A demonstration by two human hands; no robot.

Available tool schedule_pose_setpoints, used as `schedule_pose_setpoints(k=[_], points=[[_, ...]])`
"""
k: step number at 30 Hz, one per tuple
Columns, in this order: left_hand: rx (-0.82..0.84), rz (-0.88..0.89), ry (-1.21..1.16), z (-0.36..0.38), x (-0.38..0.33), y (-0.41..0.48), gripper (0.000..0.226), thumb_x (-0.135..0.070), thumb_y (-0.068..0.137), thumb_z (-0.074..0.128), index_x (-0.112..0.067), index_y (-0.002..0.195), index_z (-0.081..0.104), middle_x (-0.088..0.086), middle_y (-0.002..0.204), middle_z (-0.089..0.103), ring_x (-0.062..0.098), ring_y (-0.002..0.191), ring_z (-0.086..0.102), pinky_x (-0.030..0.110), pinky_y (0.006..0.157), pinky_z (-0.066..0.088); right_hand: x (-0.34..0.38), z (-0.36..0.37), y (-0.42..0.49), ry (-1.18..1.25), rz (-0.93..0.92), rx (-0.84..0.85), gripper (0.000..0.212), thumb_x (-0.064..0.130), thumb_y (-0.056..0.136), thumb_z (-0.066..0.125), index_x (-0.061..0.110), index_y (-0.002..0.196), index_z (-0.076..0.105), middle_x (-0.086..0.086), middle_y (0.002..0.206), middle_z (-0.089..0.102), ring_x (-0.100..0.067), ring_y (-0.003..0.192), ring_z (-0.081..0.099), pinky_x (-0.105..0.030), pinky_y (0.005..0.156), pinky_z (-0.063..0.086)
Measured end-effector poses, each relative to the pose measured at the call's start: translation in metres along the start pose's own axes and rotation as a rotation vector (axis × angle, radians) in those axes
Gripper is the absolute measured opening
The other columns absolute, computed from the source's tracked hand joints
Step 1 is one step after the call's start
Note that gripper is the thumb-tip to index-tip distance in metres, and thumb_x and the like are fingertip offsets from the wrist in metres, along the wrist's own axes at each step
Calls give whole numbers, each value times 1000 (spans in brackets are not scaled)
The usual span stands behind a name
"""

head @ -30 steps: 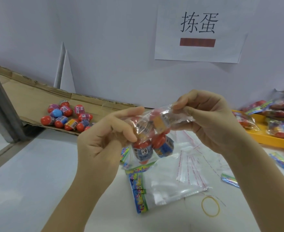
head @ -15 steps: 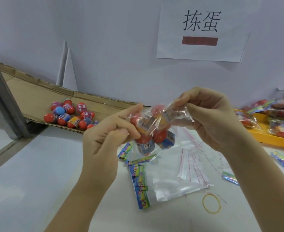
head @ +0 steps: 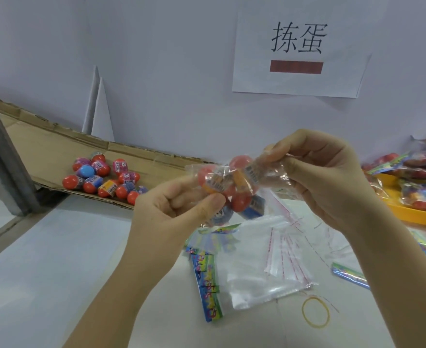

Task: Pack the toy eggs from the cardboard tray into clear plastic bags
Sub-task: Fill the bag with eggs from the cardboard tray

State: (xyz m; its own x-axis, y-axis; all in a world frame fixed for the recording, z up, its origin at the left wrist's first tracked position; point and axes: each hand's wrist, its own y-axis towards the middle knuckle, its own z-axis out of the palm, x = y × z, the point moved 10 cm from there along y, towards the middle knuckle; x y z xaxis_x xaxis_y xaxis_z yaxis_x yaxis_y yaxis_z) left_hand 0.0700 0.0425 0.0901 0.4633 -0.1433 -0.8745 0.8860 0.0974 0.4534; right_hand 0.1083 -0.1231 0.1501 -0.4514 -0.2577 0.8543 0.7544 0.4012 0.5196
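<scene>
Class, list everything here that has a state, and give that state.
Clear plastic bag of toy eggs: filled, held aloft.
Left hand: pinches the bag.
Right hand: grips the bag's bunched end.
Loose red toy eggs: unpacked, on brown cardboard tray.
Empty clear bags: flat on table.
Yellow rubber band: lying unused.

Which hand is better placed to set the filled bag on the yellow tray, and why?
Probably the right hand: its fingers pinch the bag by its bunched end, and it is nearer the yellow tray. The left hand grips the bag's other side, farther away.
</scene>
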Motion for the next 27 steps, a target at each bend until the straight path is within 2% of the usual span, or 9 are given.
schedule_pose_setpoints(k=[2,5,7,9,12,15,22,25,27], points=[[-33,40,-3,-2,-7,-1,35,-26,56,78,-32,91,79,-3,84,77,11,74,74,18,61,56,1,-3,-1,66,28,66,23,4,67,62,17,82,74,-7,98,71,-22,84,71,-32,73,58],[-63,104,40,-6,-14,-2,34,-26,55,78,-38,86,79,-7,82,77,8,71,73,16,62,56,-4,-18,1,218,114,42,46,19,67,61,18,113,59,-12,119,59,-32,93,68,-42,79,58],[-59,132,77,-2,-18,-4,35,-22,55,77,-43,82,77,-12,78,76,4,68,72,14,62,55,-11,-15,-1,86,181,80,68,40,57,84,26,120,60,-8,123,61,-27,94,68,-36,75,58],[-44,143,99,2,-19,-5,37,-18,56,76,-44,83,77,-13,76,76,3,66,72,13,62,55,-18,-2,-4,-116,194,173,56,51,61,83,32,112,69,-1,109,71,-18,89,70,-28,73,56],[-15,106,64,3,-15,-3,38,-13,59,75,-33,91,78,-10,81,77,5,71,73,14,64,56,-15,7,-3,-138,123,152,32,31,66,76,26,98,76,3,84,76,-12,77,72,-23,67,57],[8,51,-13,2,-9,-2,34,-14,62,77,-19,96,77,0,90,77,13,79,74,17,66,56,-11,10,-3,-77,62,140,33,23,65,77,21,98,77,-4,86,76,-17,78,72,-27,70,57],[3,-40,-133,3,3,-2,48,-23,54,93,-27,97,71,4,93,76,20,80,74,23,64,57,-14,9,-1,15,69,128,41,24,60,85,20,99,76,-5,84,75,-18,75,72,-27,70,57],[-42,-58,-108,-3,4,-2,39,-55,53,88,-32,79,69,1,82,74,20,74,72,28,65,58,-14,5,-2,11,82,93,34,14,59,81,22,90,71,-8,81,74,-19,71,71,-26,67,57],[-117,-74,-100,-10,6,-3,36,-61,58,83,-29,70,72,0,77,74,19,67,68,30,67,58,-13,7,-3,-59,85,99,31,10,61,79,17,84,60,-10,80,73,-21,71,71,-30,67,58]])
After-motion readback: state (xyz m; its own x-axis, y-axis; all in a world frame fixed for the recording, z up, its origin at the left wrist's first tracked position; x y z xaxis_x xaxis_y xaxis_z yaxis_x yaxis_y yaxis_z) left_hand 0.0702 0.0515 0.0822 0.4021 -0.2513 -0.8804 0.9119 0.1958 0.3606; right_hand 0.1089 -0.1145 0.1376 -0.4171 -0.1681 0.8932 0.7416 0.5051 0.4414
